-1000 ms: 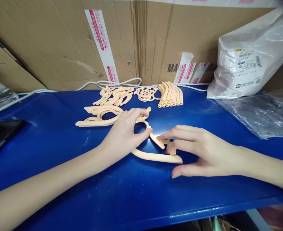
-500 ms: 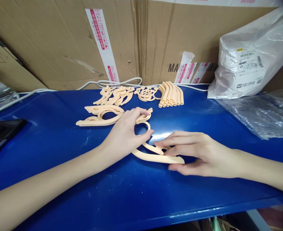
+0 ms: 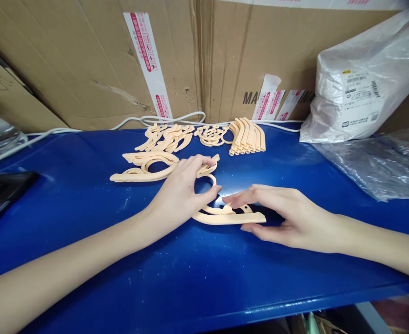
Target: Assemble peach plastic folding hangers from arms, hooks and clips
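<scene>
A cream plastic folding hanger lies on the blue table, its long curved arm near me and a shorter curved piece behind it. My left hand is over its left part, thumb and index finger curved around its ring; the palm hides the rest. My right hand is at the other end, thumb below the long arm's tip and fingertips on the shorter piece. Left of my left hand lie folded cream hangers, partly overlapping. A small cream hook-like piece shows beyond my left fingers.
At the back lie loose curved pieces, ring pieces and stacked hanger arms. Behind them run a white cable and cardboard boxes. A white parcel bag and clear plastic are right; a black phone-like object is left.
The hanger's long arm has swung away from me, closer to the shorter piece. My right fingers have shifted slightly up with it; my left hand has hardly moved.
</scene>
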### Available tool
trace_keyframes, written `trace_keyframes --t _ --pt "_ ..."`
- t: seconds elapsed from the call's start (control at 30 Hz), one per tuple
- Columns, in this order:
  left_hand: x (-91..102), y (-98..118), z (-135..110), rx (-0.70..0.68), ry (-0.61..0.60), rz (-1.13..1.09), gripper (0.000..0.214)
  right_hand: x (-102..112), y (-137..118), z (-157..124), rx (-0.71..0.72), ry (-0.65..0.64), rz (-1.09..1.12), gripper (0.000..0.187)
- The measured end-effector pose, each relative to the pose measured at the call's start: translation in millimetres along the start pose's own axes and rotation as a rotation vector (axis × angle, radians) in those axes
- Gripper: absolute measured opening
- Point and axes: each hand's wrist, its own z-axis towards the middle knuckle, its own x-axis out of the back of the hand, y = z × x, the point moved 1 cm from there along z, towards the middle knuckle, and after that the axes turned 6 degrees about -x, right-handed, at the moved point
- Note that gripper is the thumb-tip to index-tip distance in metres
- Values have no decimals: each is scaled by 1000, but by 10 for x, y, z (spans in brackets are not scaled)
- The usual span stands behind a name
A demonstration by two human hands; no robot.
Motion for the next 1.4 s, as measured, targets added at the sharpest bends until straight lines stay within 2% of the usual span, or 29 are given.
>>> trace_keyframes --t 0.13,0.33,0.67,0.9,1.4 --pt "-2 6 0 24 -14 13 37 -6 22 14 -45 59 -21 38" --pt "1 5 -10 24 -25 5 37 -3 73 44 -75 107 -25 31" --pt "15 -21 30 66 -123 -212 37 -27 128 80 -146 62 44 23" --pt "27 -28 30 8 -193 -189 39 -38 143 84 -164 82 58 18" --pt "60 -23 43 -50 -290 -232 37 -51 149 72 -72 72 51 9"
